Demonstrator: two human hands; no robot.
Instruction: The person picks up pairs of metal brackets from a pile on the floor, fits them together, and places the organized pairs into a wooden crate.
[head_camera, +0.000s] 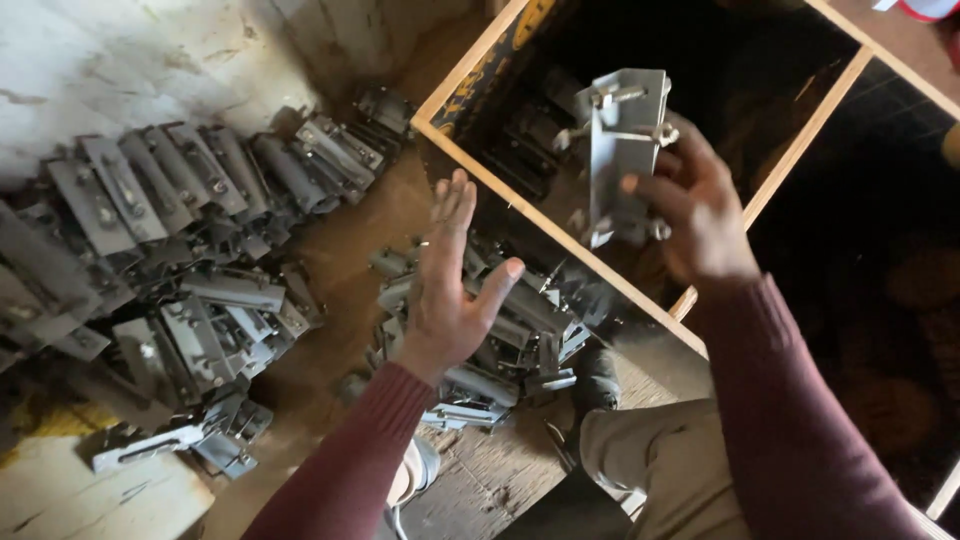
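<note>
- Right hand (700, 215) grips a grey folded sheet-metal bracket with bolts (625, 150), held upright in the air; thumb on the bracket's front face, other fingers wrapped behind its right edge.
- Bracket sits above and left of the right-hand fingers, over the open light-wood-framed crate (560, 235), whose inside is dark.
- More grey metal parts lie dim inside the crate, below the held bracket.
- Left hand (450, 290) is empty, fingers spread and released, palm facing right, thumb pointing toward the crate's rim.
- Left hand hovers; touches nothing that can be seen.
- Directly under the left-hand fingers: a small loose heap of grey metal brackets (500, 340) on the brown dirt floor (345, 300), just beside the crate's wooden edge.
- Well left of the left-hand fingers: a big pile of the same grey brackets (180, 250), some lined up in a row, against a whitish wall (120, 60).
- Both arms wear dark red sleeves; khaki trouser knee at the bottom.
</note>
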